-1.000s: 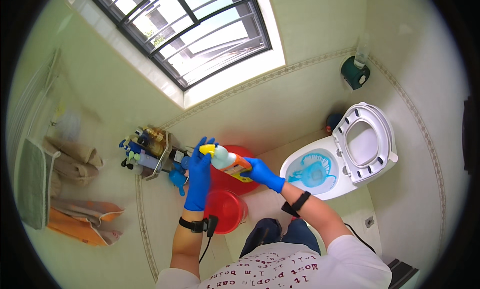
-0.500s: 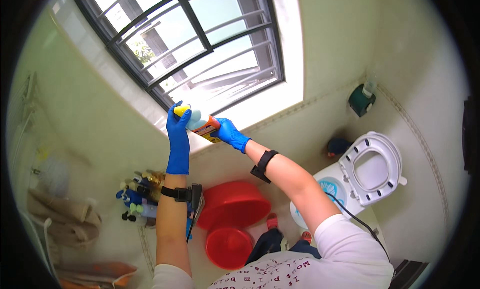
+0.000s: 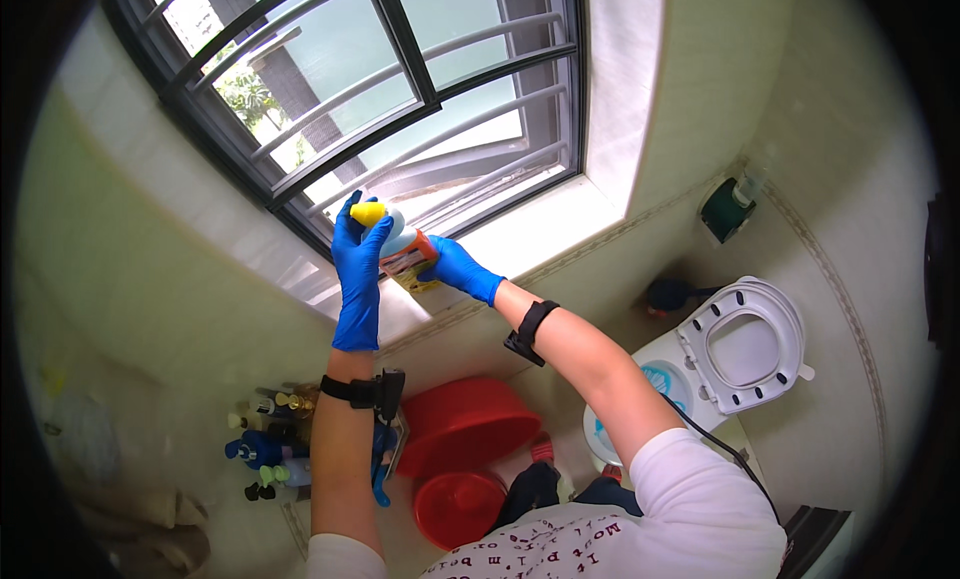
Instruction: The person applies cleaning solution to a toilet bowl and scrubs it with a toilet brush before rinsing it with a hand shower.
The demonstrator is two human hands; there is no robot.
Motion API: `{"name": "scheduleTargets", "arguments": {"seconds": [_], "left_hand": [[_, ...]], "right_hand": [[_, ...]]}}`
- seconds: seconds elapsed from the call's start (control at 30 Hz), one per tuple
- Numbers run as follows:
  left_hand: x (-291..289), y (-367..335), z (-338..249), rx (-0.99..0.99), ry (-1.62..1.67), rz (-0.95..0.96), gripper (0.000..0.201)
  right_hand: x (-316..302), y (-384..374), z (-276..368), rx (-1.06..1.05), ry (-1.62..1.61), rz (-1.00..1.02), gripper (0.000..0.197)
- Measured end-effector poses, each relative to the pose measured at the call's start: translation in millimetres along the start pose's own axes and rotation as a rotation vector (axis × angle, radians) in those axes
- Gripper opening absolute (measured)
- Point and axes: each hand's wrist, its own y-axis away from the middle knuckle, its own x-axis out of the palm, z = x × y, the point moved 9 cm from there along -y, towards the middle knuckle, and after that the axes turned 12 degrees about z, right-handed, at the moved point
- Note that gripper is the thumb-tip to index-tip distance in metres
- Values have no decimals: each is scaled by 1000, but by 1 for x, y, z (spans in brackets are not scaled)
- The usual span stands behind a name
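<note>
Both my hands wear blue gloves and are raised at the window sill. Between them is a bottle (image 3: 405,252) with a pale blue neck and an orange label, held tilted. My right hand (image 3: 463,269) wraps round the bottle's body. At its other end, my left hand (image 3: 357,254) has thumb and fingers about the yellow cap (image 3: 368,214), which appears still on the bottle. The palm side of the right hand is hidden behind the label.
Ahead is a barred window (image 3: 430,104) over a pale sill (image 3: 530,224). Below stand a large red basin (image 3: 460,419) and a smaller red tub (image 3: 455,509). Several bottles (image 3: 270,449) are at the left; a toilet (image 3: 745,349) and a green wall holder (image 3: 725,211) are at the right.
The view has shifted, so the window looks bigger. The left fingers have spread a little round the yellow cap, which now shows more; the right hand keeps its hold on the bottle.
</note>
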Motion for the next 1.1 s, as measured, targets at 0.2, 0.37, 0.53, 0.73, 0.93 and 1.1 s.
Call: {"name": "scheduleTargets", "arguments": {"seconds": [0.2,0.37,0.53,0.73,0.93,1.1], "left_hand": [[-6,14,2,-7,-51,-27,56],[3,63,1,119,-49,-278,48],[82,134,23,161,-556,12,54],[224,98,107,128,-1216,753,76],[237,88,157,129,-1502,902,88],[247,87,181,294,-1591,765,86]], "right_hand": [[8,18,1,27,-152,12,66],[-32,62,-1,-37,216,-271,64],[-67,209,13,-71,265,-832,33],[-162,386,-153,618,649,-812,30],[-253,487,-355,1152,697,-616,31],[-359,580,-472,1185,616,-821,38]]}}
